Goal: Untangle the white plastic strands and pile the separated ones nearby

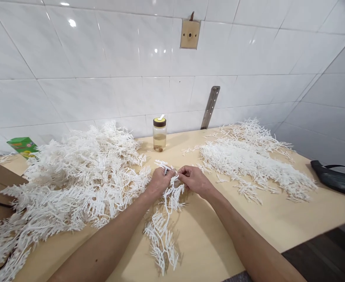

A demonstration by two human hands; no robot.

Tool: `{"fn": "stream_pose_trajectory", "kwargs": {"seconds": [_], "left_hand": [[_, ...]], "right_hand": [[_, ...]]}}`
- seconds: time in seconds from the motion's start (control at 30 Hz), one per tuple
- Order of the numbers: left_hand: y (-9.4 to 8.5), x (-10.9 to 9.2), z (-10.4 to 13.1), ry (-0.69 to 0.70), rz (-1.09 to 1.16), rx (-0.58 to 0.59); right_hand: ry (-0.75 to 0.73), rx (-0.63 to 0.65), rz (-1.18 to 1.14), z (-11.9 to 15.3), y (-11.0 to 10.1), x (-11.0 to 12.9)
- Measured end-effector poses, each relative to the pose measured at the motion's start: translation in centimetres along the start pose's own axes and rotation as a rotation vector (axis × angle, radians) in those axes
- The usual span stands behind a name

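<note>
Over the middle of the table, my left hand (160, 181) is closed on a white branched plastic sprig (172, 197). A small greyish piece shows at its thumb, too small to name. My right hand (195, 179) pinches at the same sprig from the right, fingertips close to my left thumb. The sprig's thin, twig-like strands hang below both hands, and a lower part (162, 239) rests on the tabletop towards me. To the left lies a large tangled heap of white sprigs (87, 176). A flatter pile of loose white pieces (248, 160) spreads out on the right.
A lidded bottle (159, 135) holding pale liquid stands behind my hands. Near the tiled wall are a green box (23, 147) and an upright metal bracket (210, 107). A black bag (336, 178) lies at the right edge, and brown cardboard (2, 184) stands at left.
</note>
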State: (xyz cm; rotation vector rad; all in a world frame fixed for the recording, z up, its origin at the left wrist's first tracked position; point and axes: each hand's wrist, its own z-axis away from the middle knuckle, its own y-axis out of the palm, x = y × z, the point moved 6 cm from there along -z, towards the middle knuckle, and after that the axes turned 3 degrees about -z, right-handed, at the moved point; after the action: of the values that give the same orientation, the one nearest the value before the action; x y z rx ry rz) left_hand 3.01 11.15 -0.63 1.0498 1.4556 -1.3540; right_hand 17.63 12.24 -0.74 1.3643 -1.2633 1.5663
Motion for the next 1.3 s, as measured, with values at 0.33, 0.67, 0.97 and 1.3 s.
{"fn": "stream_pose_trajectory", "kwargs": {"seconds": [0.33,0.67,0.97,1.3], "left_hand": [[0.5,0.4,-0.1,-0.039,0.052,0.089],[1.7,0.2,0.5,-0.178,0.306,0.244],[0.5,-0.3,1.2,-0.050,0.025,0.089],[0.7,-0.3,0.5,0.011,0.045,0.074]], "right_hand": [[0.060,-0.009,-0.096,-0.2,-0.5,-0.7],[-0.057,0.013,-0.019,-0.1,-0.4,0.3],[-0.231,-0.428,0.749,-0.1,-3.6,1.0],[-0.065,0.018,0.098,-0.2,-1.0,0.2]]}}
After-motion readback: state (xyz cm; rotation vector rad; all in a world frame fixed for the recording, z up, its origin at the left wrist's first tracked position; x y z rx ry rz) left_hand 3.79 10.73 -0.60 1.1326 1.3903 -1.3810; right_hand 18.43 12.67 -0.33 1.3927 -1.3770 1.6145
